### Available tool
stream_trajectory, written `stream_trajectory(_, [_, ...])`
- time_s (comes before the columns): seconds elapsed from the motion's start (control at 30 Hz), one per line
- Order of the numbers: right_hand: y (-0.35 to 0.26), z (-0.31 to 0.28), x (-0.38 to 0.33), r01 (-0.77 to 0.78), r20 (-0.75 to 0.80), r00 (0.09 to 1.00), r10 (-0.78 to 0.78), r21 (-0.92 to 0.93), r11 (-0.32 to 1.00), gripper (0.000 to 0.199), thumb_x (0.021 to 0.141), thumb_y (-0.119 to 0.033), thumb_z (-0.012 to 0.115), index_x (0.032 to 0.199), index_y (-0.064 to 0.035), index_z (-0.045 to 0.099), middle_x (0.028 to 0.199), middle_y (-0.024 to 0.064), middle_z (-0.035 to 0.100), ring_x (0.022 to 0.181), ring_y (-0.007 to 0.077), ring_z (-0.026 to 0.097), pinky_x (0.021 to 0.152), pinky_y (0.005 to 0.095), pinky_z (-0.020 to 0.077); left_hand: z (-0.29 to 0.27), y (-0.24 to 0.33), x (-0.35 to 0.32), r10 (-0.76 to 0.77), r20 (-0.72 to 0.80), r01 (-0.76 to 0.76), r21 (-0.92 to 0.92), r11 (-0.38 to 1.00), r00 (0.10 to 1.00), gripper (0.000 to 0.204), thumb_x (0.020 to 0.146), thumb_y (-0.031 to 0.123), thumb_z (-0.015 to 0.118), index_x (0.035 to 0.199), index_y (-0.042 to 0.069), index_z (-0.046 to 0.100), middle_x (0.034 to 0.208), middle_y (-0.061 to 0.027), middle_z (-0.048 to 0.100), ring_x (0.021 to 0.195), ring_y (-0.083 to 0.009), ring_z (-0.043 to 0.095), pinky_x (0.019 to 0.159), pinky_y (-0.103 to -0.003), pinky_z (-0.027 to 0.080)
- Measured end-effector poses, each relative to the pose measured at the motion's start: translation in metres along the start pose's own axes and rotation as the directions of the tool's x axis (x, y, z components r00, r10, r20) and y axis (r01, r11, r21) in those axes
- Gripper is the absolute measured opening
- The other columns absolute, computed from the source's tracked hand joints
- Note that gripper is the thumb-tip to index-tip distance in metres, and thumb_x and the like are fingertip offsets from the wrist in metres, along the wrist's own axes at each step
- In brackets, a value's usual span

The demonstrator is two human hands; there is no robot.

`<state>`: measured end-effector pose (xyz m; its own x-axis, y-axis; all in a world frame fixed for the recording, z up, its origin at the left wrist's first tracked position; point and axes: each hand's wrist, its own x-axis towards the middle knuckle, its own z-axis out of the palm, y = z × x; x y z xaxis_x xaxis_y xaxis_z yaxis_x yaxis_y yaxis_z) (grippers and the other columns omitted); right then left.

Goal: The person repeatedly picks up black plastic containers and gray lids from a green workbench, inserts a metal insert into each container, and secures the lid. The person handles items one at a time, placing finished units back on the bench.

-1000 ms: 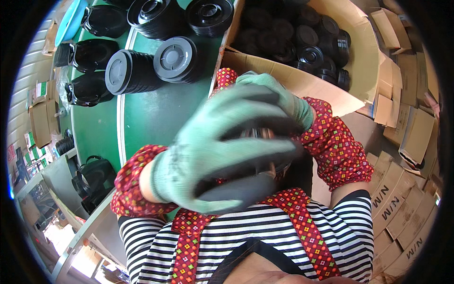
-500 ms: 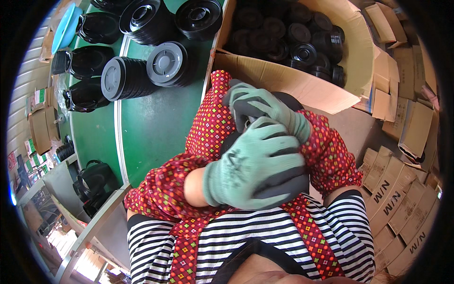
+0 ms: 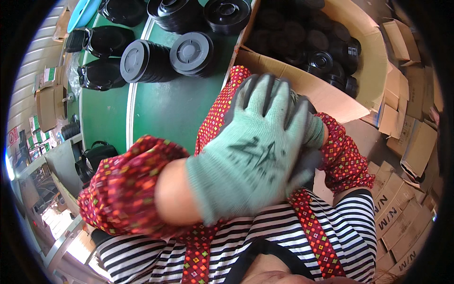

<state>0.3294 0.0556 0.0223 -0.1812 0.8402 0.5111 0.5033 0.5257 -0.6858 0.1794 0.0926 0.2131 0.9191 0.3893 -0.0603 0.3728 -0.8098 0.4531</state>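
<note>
My left hand (image 3: 255, 146), in a pale green knit glove with a dark palm, is spread above my lap with its back up. Its fingers are stretched out and slightly apart, and its lower edge is smeared by motion. Beneath and beyond it is my right hand (image 3: 314, 130), in the same kind of glove; its fingers are mostly hidden. A little black shows between the two hands, and I cannot make out what it is. Red flowered sleeve covers (image 3: 345, 156) are on both forearms.
Left, a green table (image 3: 165, 113) carries stacked black round lids (image 3: 191, 53) and glossy black pots (image 3: 111, 41). Ahead right stands an open carton (image 3: 302, 85) full of black round parts (image 3: 321, 61). Flattened cartons (image 3: 402, 222) lie at the right. A blue basin (image 3: 82, 14) is far left.
My left hand has moved up and forward over my right hand, its fingers now pointing away from me. The black part seen under the hands earlier is mostly covered. The view has shifted slightly.
</note>
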Motion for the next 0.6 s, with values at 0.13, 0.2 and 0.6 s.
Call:
stream_trajectory(0.13, [-0.013, -0.001, -0.004, -0.073, 0.012, 0.997, 0.074, -0.104, 0.992, 0.033, 0.09, -0.036, 0.07, 0.108, -0.0074, 0.07, 0.104, 0.0111, 0.07, 0.099, 0.0334, 0.065, 0.088, 0.0468, 0.0482, 0.019, -0.023, -0.007, -0.105, 0.17, 0.075, 0.173, 0.982, 0.98, 0.084, 0.099, 0.038, 0.068, 0.156, -0.014, 0.034, 0.149, -0.0436, 0.043, 0.139, -0.0572, 0.047, 0.114, -0.055, 0.046])
stream_trajectory(0.2, [-0.024, -0.01, 0.0, -0.185, 0.112, 0.973, 0.201, -0.139, 0.973, 0.023, 0.095, -0.03, 0.065, 0.102, -0.0078, 0.07, 0.099, 0.0099, 0.07, 0.098, 0.0323, 0.065, 0.089, 0.0468, 0.0459, 0.004, -0.025, -0.001, -0.406, 0.41, 0.443, 0.004, 0.896, 0.817, 0.083, 0.1, 0.031, 0.068, 0.159, -0.01, 0.028, 0.135, -0.0369, 0.059, 0.105, -0.0471, 0.071, 0.09, -0.048, 0.059])
stream_trajectory(0.6, [-0.089, -0.075, 0.019, -0.351, 0.206, 0.841, 0.5, -0.496, 0.794, 0.054, 0.091, -0.043, 0.074, 0.133, -0.0098, 0.07, 0.091, 0.009, 0.059, 0.087, 0.0268, 0.061, 0.08, 0.0465, 0.047, 0.063, -0.143, 0.007, 0.127, 0.363, 0.01, -0.354, 0.935, 0.923, 0.068, 0.085, 0.027, 0.081, 0.146, 0.009, 0.058, 0.111, -0.0172, 0.074, 0.101, -0.0389, 0.073, 0.088, -0.045, 0.059])
